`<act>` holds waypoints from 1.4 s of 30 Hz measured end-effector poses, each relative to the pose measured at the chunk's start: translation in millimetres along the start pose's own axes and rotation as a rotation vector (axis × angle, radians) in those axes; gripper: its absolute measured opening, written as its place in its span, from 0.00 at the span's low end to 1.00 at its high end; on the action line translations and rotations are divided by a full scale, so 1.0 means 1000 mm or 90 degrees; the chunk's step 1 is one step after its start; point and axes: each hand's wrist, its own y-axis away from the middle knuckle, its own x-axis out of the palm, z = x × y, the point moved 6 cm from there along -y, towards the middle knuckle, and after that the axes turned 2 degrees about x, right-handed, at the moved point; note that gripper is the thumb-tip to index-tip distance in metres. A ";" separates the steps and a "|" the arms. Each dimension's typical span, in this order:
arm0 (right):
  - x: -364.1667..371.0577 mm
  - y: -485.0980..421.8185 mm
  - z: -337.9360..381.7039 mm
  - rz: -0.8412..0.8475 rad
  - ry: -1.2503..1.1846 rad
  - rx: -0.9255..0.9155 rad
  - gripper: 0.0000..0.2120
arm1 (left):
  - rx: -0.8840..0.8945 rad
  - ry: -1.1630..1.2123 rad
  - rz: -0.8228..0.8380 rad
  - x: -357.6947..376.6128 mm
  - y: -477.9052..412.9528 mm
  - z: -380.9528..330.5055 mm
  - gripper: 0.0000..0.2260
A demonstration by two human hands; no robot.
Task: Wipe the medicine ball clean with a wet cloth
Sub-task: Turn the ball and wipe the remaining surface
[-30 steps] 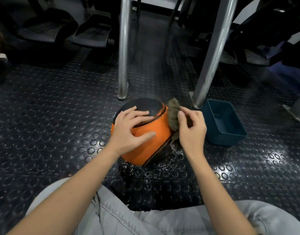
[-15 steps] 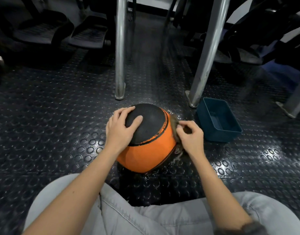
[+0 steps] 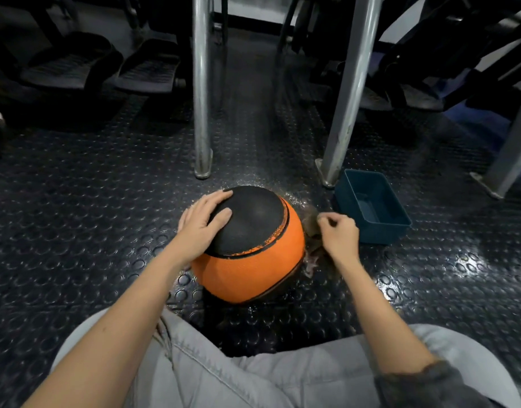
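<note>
Left hand (image 3: 202, 228): fingers spread flat on medicine ball (image 3: 253, 260). Right hand (image 3: 338, 235): fingers curled, pinching cloth (image 3: 310, 231) against ball's side.

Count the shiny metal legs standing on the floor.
3 metal legs: one beyond the medicine ball, one beside the blue tub, one at the right edge. Others may be hidden.

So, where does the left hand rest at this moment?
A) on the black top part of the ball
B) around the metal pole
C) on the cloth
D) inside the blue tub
A: the left hand lies with straight fingers on the black panel of the medicine ball, while the right hand pinches the cloth beside the ball.
</note>
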 end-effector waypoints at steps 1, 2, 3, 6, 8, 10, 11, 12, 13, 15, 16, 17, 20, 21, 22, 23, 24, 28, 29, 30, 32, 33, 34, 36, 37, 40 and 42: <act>-0.009 -0.001 0.009 -0.038 -0.050 -0.014 0.11 | -0.007 -0.002 -0.024 -0.004 -0.002 -0.002 0.24; -0.014 0.004 0.027 -0.069 -0.112 -0.064 0.10 | -0.009 0.003 -0.069 -0.008 -0.001 -0.005 0.22; -0.016 0.012 0.046 -0.082 -0.160 -0.140 0.10 | -0.002 0.021 -0.129 -0.010 0.000 -0.011 0.18; 0.014 0.043 0.067 0.023 -0.141 -0.292 0.10 | 0.018 0.152 -0.257 -0.002 0.009 -0.036 0.20; 0.028 0.040 0.039 0.044 -0.103 -0.245 0.11 | 0.014 0.029 -0.218 0.013 0.011 -0.046 0.21; 0.030 0.022 -0.002 0.049 0.003 -0.110 0.11 | 0.040 -0.147 -0.178 0.019 0.009 -0.043 0.26; 0.025 0.015 -0.021 0.039 0.041 -0.037 0.11 | 0.052 -0.166 -0.170 0.014 0.007 -0.040 0.28; 0.016 0.009 -0.031 0.008 0.022 0.015 0.11 | 0.058 -0.154 -0.173 0.010 0.006 -0.035 0.28; 0.008 0.006 -0.029 -0.027 -0.030 0.037 0.11 | 0.051 -0.133 -0.178 0.002 0.005 -0.027 0.27; -0.005 0.007 0.003 -0.087 -0.141 -0.026 0.10 | 0.021 -0.099 -0.183 -0.014 -0.001 -0.014 0.25; -0.009 0.013 0.024 -0.107 -0.184 -0.102 0.10 | -0.004 -0.098 -0.179 -0.022 -0.004 -0.009 0.22; -0.008 0.024 0.044 -0.107 -0.214 -0.187 0.09 | -0.030 -0.114 -0.166 -0.029 -0.007 -0.006 0.17; 0.035 0.052 0.052 0.024 -0.140 -0.324 0.11 | -0.073 -0.165 -0.153 -0.035 -0.010 -0.013 0.16; 0.052 0.052 0.037 0.075 -0.088 -0.292 0.12 | -0.071 -0.156 -0.162 -0.031 -0.006 -0.017 0.20; 0.060 0.046 0.021 0.093 -0.031 -0.233 0.12 | -0.065 -0.142 -0.172 -0.027 -0.001 -0.020 0.24; 0.061 0.040 0.008 0.083 0.014 -0.169 0.12 | -0.059 -0.137 -0.183 -0.023 0.003 -0.020 0.27; 0.055 0.034 0.001 0.059 0.029 -0.133 0.12 | -0.058 -0.139 -0.194 -0.021 0.006 -0.018 0.29; 0.030 0.045 0.053 -0.017 -0.141 -0.246 0.10 | -0.055 -0.130 -0.223 -0.028 0.001 -0.015 0.27; 0.033 0.053 0.065 0.005 -0.154 -0.302 0.11 | -0.052 -0.117 -0.222 -0.028 -0.001 -0.014 0.25; 0.042 0.058 0.066 0.041 -0.144 -0.330 0.12 | -0.046 -0.099 -0.219 -0.028 0.000 -0.013 0.23; 0.057 0.050 0.045 0.097 -0.064 -0.263 0.13 | -0.029 -0.033 -0.230 -0.029 0.003 -0.011 0.19; 0.057 0.040 0.029 0.098 -0.021 -0.192 0.12 | -0.023 0.016 -0.254 -0.031 0.005 -0.009 0.16; 0.051 0.030 0.017 0.080 -0.009 -0.134 0.12 | -0.034 0.058 -0.294 -0.035 0.007 -0.007 0.16; 0.033 0.019 0.009 0.018 -0.094 -0.059 0.12 | -0.154 0.105 -0.386 -0.041 0.014 0.010 0.19; 0.029 0.016 0.011 0.009 -0.153 -0.032 0.11 | -0.278 0.135 -0.414 -0.041 0.019 0.026 0.22; 0.052 0.014 0.013 0.160 -0.302 0.097 0.10 | -0.543 0.304 -0.350 -0.024 0.031 0.057 0.32; 0.075 0.025 0.007 0.305 -0.307 0.209 0.11 | -0.532 0.350 -0.322 -0.019 0.033 0.055 0.34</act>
